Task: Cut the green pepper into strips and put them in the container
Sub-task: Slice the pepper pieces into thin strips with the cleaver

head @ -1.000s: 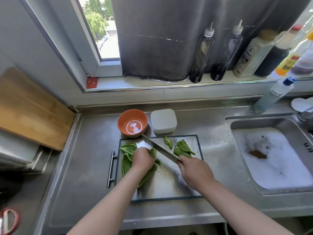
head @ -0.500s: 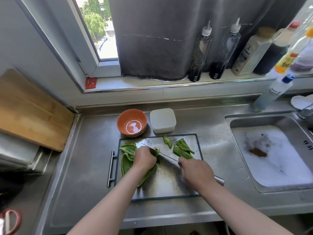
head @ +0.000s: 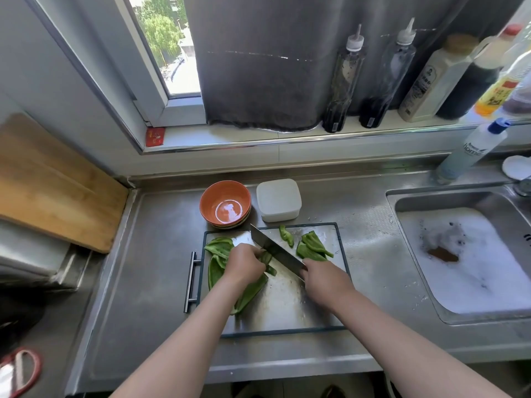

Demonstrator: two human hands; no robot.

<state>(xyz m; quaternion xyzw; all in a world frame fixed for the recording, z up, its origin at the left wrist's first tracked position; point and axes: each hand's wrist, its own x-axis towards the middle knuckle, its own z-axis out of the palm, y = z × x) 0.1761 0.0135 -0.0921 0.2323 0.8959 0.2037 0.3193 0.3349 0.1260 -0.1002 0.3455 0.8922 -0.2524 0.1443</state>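
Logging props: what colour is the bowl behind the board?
The bowl is orange, whitish bottom; head view.

Flattened green pepper point(head: 219, 254) lies on the board beside cut strips point(head: 311, 248); white container point(head: 278, 200) behind.

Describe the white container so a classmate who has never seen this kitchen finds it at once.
Start at the steel counter left of the foamy sink. Beyond the cutting board stand two vessels. The white container is the right one, square, beside a round orange bowl.
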